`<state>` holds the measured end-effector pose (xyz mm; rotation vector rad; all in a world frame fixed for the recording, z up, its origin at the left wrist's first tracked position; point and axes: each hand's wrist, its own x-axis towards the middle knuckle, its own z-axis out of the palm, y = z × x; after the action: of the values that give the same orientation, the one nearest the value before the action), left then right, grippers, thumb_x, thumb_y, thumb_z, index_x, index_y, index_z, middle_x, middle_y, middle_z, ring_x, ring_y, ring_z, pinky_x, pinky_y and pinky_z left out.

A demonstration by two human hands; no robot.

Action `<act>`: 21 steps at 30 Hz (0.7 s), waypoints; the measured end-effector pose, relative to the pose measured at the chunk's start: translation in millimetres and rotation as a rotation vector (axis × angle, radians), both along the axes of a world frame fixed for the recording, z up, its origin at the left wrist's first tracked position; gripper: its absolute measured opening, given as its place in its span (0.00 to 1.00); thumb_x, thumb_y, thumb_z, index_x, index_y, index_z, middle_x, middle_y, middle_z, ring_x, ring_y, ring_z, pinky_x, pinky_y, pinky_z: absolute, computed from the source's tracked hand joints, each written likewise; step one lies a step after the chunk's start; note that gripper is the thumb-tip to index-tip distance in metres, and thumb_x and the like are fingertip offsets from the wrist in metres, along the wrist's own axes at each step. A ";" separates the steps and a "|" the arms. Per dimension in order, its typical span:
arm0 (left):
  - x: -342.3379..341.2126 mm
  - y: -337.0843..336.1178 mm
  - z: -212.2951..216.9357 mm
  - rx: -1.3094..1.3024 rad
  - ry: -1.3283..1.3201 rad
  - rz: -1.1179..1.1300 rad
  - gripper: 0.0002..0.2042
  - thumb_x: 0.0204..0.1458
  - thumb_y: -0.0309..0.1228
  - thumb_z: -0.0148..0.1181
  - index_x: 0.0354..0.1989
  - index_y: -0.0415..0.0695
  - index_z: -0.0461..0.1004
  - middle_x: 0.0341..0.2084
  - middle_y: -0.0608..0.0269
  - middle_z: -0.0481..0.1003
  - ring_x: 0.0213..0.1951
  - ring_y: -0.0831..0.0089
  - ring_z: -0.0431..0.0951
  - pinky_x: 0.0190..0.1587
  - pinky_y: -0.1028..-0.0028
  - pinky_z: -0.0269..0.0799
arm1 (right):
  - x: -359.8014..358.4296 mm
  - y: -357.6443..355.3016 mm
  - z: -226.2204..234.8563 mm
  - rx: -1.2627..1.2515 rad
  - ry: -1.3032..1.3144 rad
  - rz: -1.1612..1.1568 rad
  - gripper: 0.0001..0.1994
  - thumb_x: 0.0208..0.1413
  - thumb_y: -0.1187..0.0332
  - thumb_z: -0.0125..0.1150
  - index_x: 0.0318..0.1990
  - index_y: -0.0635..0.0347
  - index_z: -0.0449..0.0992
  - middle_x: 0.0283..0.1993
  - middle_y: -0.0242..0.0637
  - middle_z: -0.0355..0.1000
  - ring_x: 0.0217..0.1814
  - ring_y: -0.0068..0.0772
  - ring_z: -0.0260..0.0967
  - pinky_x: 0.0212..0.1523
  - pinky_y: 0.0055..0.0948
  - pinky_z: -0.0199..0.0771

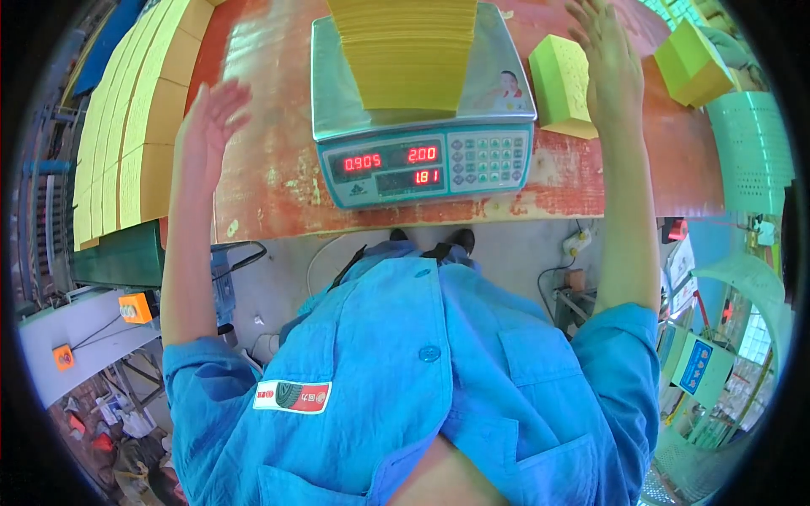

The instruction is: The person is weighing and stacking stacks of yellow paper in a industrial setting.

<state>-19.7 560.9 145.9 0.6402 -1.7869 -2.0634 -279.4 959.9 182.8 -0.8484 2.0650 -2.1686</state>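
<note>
Stack (405, 52) sat at 12 o'clock on the scale (422, 126), red table (270, 169); left hand (211, 114) and right hand (609, 63) spread wide, empty; green block (561, 84) at 1 o'clock.

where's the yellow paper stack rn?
In the head view, top centre: the yellow paper stack sits on the digital scale, which stands on the red table, between the left hand and right hand.

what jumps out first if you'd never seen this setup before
The digital scale at the top centre of the worn red table, glowing with red digits and carrying a tall stack of yellow sheets. Both bare hands are raised open to either side of it, the left hand over the table and the right hand by a green block. Long rows of yellow stacks fill the left.
</note>
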 end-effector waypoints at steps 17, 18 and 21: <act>-172.5 99.0 115.5 0.266 0.363 -0.089 0.41 0.59 0.63 0.38 0.70 0.40 0.49 0.65 0.54 0.60 0.64 0.62 0.63 0.63 0.60 0.60 | -53.4 -98.2 48.3 -0.056 0.123 -0.067 0.32 0.65 0.46 0.43 0.70 0.56 0.56 0.74 0.41 0.49 0.74 0.36 0.47 0.72 0.40 0.46; -168.8 100.9 118.3 0.258 0.393 -0.165 0.40 0.59 0.63 0.38 0.69 0.41 0.51 0.64 0.54 0.62 0.63 0.62 0.64 0.63 0.61 0.62 | -40.8 -111.0 57.7 -0.072 0.137 -0.062 0.32 0.65 0.46 0.43 0.70 0.56 0.56 0.74 0.41 0.49 0.74 0.36 0.47 0.72 0.40 0.46; -178.6 96.6 116.5 0.305 0.434 -0.307 0.39 0.59 0.63 0.39 0.67 0.42 0.56 0.62 0.54 0.64 0.61 0.63 0.66 0.61 0.62 0.64 | -17.6 -135.7 74.0 -0.156 0.005 0.071 0.32 0.65 0.46 0.45 0.69 0.58 0.57 0.72 0.44 0.51 0.73 0.36 0.49 0.70 0.34 0.50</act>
<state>-198.3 657.5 262.4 -0.0284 -1.4017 -2.4676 -297.0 824.2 256.8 -0.9268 1.8573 -2.3151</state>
